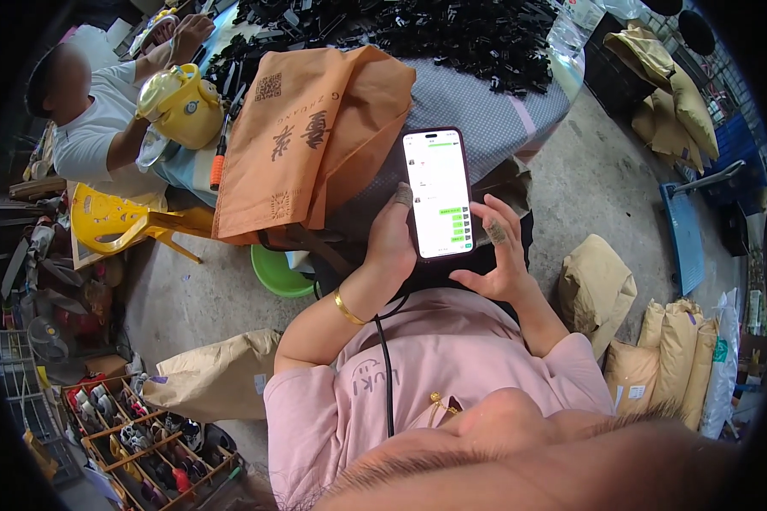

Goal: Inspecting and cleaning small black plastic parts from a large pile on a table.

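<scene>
My left hand [392, 226] is closed round the lower left side of a smartphone [439, 192] in a dark case. The phone's lit screen shows a chat with green message bubbles. To the right of the phone is my right hand [501, 251], its fingers spread and holding nothing. Its fingertips are close to the phone's right edge; whether they touch it I cannot tell. A tan tape or bandage wraps one finger of the right hand. Just beyond my left hand, an orange fabric bag [302, 145] lies over the near edge of the table.
Many small black parts [452, 34] are heaped on the cloth-covered table [452, 111]. At the far left sits a co-worker [102, 128] beside a yellow pot-shaped container [183, 106]. A yellow chair [115, 217], green basin [277, 271], brown sacks [601, 281] and compartmented rack [149, 434] stand around me.
</scene>
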`<state>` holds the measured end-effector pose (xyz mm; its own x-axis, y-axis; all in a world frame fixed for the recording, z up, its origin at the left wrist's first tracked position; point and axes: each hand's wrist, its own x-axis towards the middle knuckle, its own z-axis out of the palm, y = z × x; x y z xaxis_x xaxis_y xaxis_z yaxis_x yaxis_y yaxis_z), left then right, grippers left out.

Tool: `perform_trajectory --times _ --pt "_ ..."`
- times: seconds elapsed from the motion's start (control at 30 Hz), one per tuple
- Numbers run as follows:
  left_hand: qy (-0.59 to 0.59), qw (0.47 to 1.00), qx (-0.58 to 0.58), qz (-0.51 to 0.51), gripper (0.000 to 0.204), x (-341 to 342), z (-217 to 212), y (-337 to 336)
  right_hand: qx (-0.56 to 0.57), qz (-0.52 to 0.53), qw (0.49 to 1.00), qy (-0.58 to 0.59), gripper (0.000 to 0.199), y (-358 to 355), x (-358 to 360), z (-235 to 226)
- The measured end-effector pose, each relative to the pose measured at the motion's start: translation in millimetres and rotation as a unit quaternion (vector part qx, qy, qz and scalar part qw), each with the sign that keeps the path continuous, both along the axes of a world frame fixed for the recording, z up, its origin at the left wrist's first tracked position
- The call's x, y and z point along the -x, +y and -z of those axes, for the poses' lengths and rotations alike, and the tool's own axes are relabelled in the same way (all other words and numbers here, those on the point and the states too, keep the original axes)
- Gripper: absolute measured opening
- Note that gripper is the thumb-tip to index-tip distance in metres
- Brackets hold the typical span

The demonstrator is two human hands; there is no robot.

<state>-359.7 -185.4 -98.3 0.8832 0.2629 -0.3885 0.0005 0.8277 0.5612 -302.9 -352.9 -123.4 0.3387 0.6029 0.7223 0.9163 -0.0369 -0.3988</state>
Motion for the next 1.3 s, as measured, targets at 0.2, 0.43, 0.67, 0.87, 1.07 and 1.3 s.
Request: perform_trajectory --times 0.2,0.43,0.67,0.87,1.07,1.3 --pt "-0.014 1.0 -0.019 -0.003 0.032 3.2 3.9 -2.8 0.029 0.027 0.999 -0.036 0.062 24.1 -26.7 -29.9" --pt "0.051 0.995 -0.076 -0.033 0.03 2.1 -1.4 -6.5 0.077 0.017 0.995 -0.063 0.067 59.0 -41.0 -38.1" --pt "0.032 0.994 -0.095 -0.037 0.03 2.1 1.2 -5.0 0.133 0.032 0.989 -0.062 0.061 67.6 -41.6 -41.0" --pt "0.027 0.998 -0.049 -0.016 0.028 2.7 -4.1 -4.1 0.008 0.014 0.999 -0.039 0.056 49.1 -41.3 -40.8" --pt "-0.012 1.0 -0.009 -0.007 0.032 -0.4 11.3 -1.7 -0.041 0.035 0.999 0.004 0.045 15.3 -28.7 -19.7" --pt "-0.016 0.999 -0.036 0.017 0.033 -0.6 5.1 -3.2 -0.033 -0.008 0.999 0.022 0.039 -5.0 -7.8 -2.5"
